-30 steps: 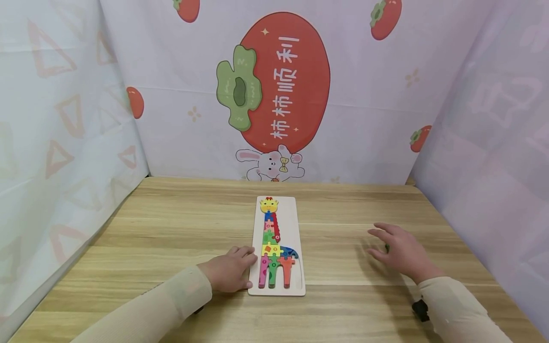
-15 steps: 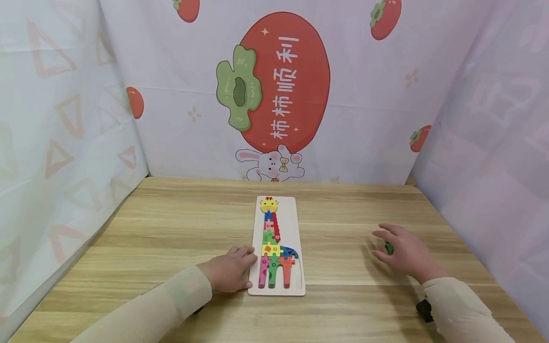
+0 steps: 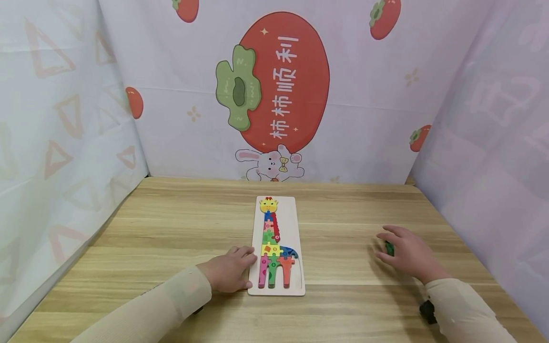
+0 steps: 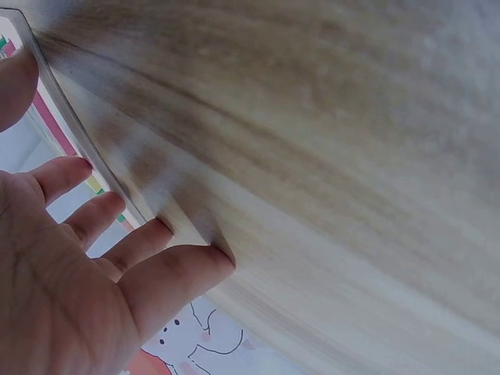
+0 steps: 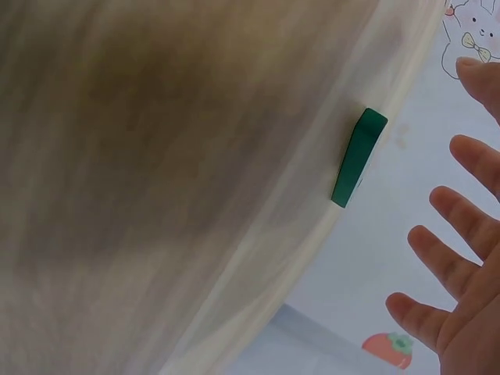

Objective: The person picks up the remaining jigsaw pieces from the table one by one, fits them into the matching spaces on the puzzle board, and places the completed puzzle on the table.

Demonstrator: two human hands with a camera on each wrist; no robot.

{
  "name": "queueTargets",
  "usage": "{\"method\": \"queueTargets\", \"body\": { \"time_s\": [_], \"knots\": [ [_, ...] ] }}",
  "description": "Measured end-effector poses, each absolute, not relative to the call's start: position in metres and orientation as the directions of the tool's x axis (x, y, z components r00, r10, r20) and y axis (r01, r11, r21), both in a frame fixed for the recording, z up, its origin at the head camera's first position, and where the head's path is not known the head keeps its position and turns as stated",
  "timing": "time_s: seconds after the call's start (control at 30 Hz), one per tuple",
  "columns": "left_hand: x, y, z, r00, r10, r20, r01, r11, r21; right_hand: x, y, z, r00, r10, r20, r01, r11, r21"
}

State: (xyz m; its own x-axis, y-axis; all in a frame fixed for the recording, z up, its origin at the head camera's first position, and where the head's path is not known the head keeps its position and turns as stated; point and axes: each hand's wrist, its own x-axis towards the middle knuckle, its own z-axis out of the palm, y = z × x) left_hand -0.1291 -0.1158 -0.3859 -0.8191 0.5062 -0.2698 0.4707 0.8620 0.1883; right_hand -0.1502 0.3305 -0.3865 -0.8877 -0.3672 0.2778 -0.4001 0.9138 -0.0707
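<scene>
A pale wooden puzzle board [image 3: 289, 216] lies on the table, with a giraffe [image 3: 272, 249] of bright interlocking pieces in its recess. At the lower right of that giraffe, a bare stretch of recess shows. My left hand [image 3: 229, 270] rests on the table, its fingertips and thumb touching the board's left edge. Over to the right, my right hand [image 3: 409, 252] hovers with spread fingers and holds nothing. On the table beneath it is a small green puzzle piece [image 5: 359, 156], apart from the fingers in the right wrist view; the hand partly covers it in the head view.
The wooden table [image 3: 180, 214] runs back to a white cloth backdrop [image 3: 364, 133] printed with persimmons and a rabbit. Patterned cloths hang along the left side [image 3: 77, 119] and the right side [image 3: 489, 124].
My right hand has drifted a little to the right, so more of the green piece shows past its fingers. The left hand and the board have stayed put.
</scene>
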Motion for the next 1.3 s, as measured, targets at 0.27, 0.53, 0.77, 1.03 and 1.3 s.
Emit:
{"method": "queueTargets", "body": {
  "time_s": [0.27,0.53,0.77,1.03,1.3],
  "knots": [
    [-0.129,-0.116,-0.386,-0.818,0.505,-0.276,0.468,0.863,0.192,-0.149,0.334,-0.385,-0.897,-0.367,0.245,-0.397,0.914,-0.083],
    [-0.128,-0.115,-0.386,-0.817,0.505,-0.278,0.466,0.863,0.195,-0.147,0.339,-0.385,-0.900,-0.369,0.233,-0.398,0.913,-0.090],
    [-0.129,-0.116,-0.386,-0.817,0.506,-0.275,0.468,0.862,0.196,-0.146,0.342,-0.384,-0.906,-0.370,0.205,-0.396,0.912,-0.107],
    [-0.129,-0.116,-0.386,-0.819,0.497,-0.287,0.456,0.867,0.200,-0.148,0.348,-0.386,-0.909,-0.376,0.180,-0.397,0.913,-0.098],
    [-0.130,-0.116,-0.387,-0.819,0.501,-0.281,0.464,0.865,0.190,-0.147,0.350,-0.387,-0.924,-0.357,0.134,-0.373,0.920,-0.118]
  ]
}}
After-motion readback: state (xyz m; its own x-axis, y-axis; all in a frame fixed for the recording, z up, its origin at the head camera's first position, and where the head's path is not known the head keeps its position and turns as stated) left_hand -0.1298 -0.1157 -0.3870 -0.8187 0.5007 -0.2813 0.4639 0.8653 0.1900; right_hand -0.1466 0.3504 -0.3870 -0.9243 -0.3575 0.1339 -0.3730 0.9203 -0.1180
